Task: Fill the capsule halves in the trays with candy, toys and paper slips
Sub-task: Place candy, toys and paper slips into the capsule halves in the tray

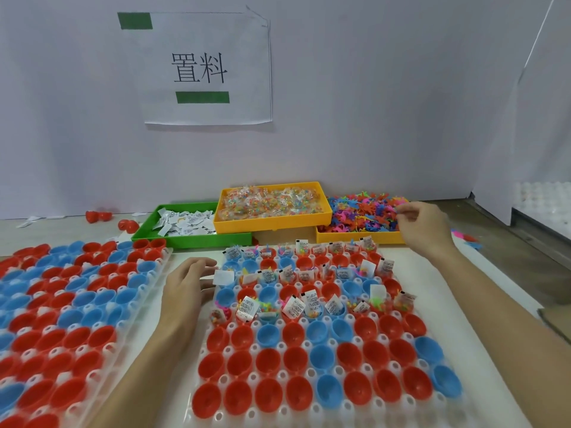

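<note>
Right hand [423,228], fingers curled among the toys [364,213], grasp unconfirmed, lies beyond the tray [309,409], whose unfilled halves [296,362] sit nearer; left hand [188,284] rests flat, empty, beside the tray.

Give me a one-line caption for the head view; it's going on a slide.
Right hand reaches into the toy bin while the left hand rests beside a partly filled capsule tray.
</note>
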The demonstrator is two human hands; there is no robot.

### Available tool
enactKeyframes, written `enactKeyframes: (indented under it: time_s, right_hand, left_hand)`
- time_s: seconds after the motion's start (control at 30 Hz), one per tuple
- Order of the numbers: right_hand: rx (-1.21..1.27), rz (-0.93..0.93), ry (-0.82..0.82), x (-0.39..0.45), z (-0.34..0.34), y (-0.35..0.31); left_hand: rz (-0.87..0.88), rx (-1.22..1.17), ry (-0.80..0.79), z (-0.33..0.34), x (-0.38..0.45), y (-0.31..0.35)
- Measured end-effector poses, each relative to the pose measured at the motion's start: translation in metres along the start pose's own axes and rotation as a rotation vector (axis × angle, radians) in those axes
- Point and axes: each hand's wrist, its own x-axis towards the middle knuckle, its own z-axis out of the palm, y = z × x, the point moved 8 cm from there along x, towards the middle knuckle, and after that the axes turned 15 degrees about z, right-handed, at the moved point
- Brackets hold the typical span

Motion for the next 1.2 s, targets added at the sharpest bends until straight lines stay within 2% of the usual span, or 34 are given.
enactKeyframes:
  time_s: [0.17,0.27,0.43,0.63,0.77,0.93,1.07,1.2]
  right_hand:
    - [-0.262,-0.081,-0.138,0.018,0.038,-0.018]
    - [-0.276,-0.067,-0.152,0.025,0.047,-0.019]
    - [-0.182,-0.077,-0.075,0.026,0.04,-0.021]
    - [-0.001,-0.098,0.116,0.004,-0.002,-0.019]
    - [0.132,-0.108,0.142,-0.026,-0.033,-0.01]
    - [0.28,-0.08,-0.088,-0.057,-0.052,0.001]
    - [0.324,-0.064,-0.252,-0.065,-0.064,-0.002]
    - [0.306,-0.125,-0.499,-0.079,-0.063,-0.013]
  left_hand:
    - [0.007,0.001,-0.013,0.001,0.0,0.001]
    - [0.013,0.001,-0.017,0.002,-0.001,0.001]
    - [0.013,0.01,-0.026,0.003,0.001,-0.001]
    - [0.016,0.005,-0.022,0.004,0.0,0.0]
    - [0.008,0.001,-0.003,0.004,-0.002,0.0]
    - [0.018,0.01,0.0,0.004,-0.003,0.001]
    - [0.026,0.009,-0.011,0.004,-0.002,0.002]
    - [0.038,0.019,-0.021,0.003,-0.002,0.001]
